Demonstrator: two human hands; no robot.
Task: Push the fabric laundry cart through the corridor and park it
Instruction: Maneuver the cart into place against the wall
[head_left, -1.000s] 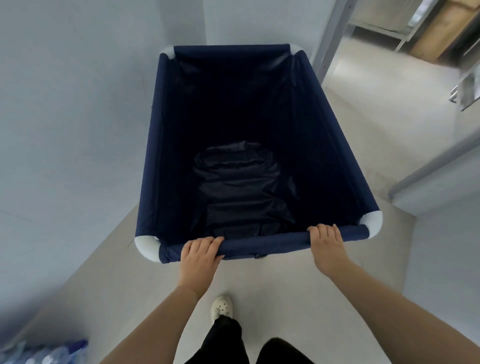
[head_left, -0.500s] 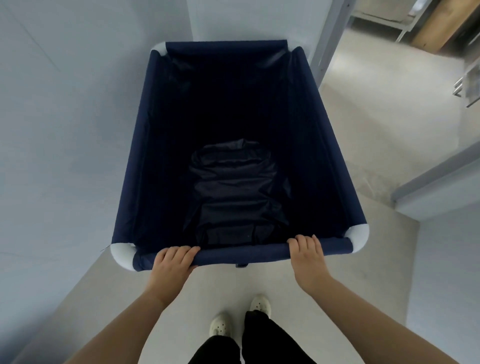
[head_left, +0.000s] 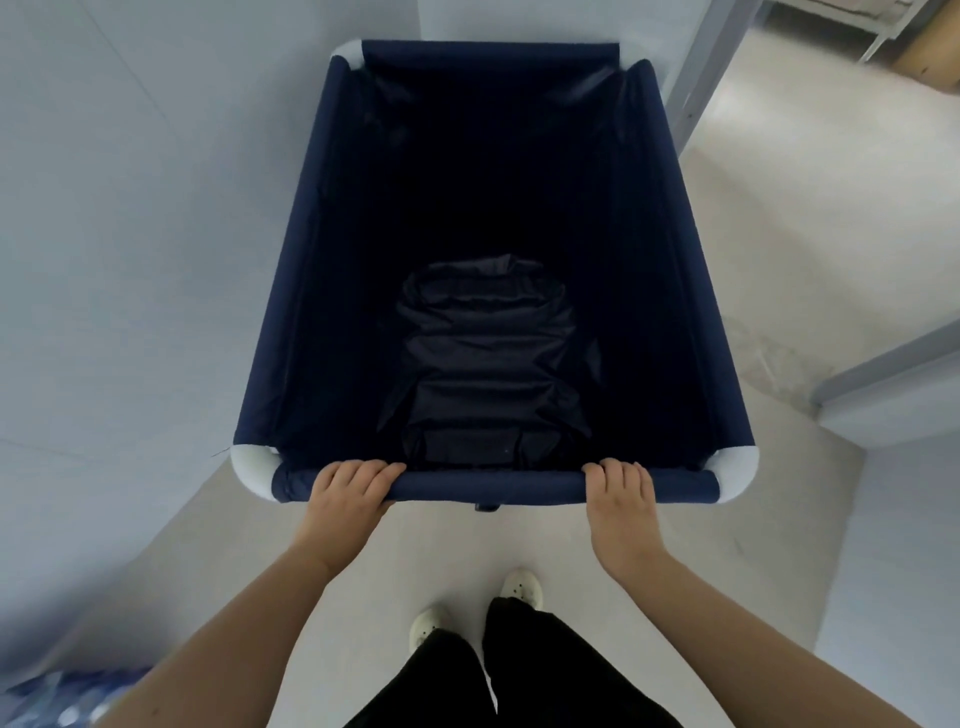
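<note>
Both hands, left (head_left: 353, 491) and right (head_left: 621, 493), clamp the near rail of the laundry cart (head_left: 670, 291), whose long axis runs toward the frame's top, its far end close against the wall (head_left: 519, 21).

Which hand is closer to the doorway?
The right hand. It grips the cart's near rail toward the doorway side; the left hand grips the same rail nearer the wall.

single head view, looking steeply down and forward, close over cart (head_left: 291, 291) filling frame centre; feet at bottom edge.
</note>
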